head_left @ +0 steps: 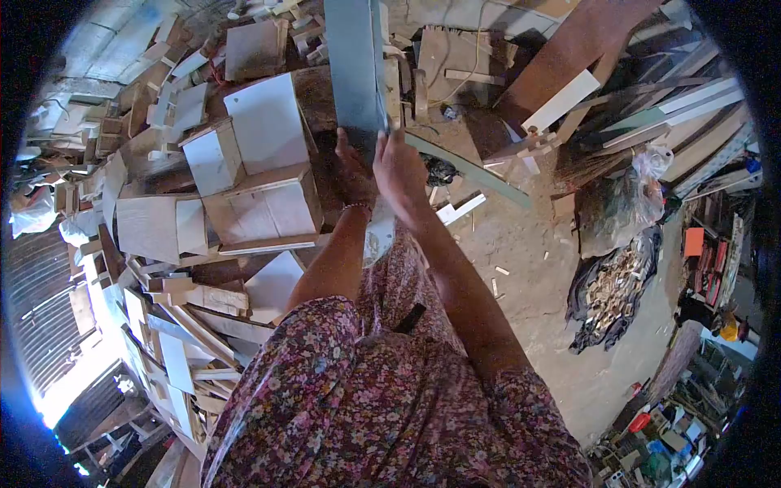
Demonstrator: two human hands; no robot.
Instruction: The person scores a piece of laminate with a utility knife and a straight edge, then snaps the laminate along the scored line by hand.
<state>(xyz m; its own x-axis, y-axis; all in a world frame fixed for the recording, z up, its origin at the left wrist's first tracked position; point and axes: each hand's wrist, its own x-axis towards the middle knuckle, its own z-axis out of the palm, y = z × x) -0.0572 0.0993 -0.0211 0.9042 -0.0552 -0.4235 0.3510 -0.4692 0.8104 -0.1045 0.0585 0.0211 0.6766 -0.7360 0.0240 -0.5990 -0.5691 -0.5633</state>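
Observation:
A long grey-blue board (352, 65) stretches away from my body at the top of the head view. My left hand (355, 172) is closed on its near end, with a finger up along the left edge. At the board's right edge, my right hand (399, 169) is a fist beside the left one. A thin dark strip runs along that edge just beyond the right fist; what the fist grips is hidden, so I cannot tell its kind. Between my forearms shows a pale, stained piece (379, 234), partly covered by the hands.
Left of my arms stand wooden boxes (264, 213) and a white panel (267, 122), with stacked offcuts below. A narrow green-grey strip (480, 175) slants to the right. Farther right are a brown plank (569, 61), long boards and a dark sack of wood scraps (614, 285).

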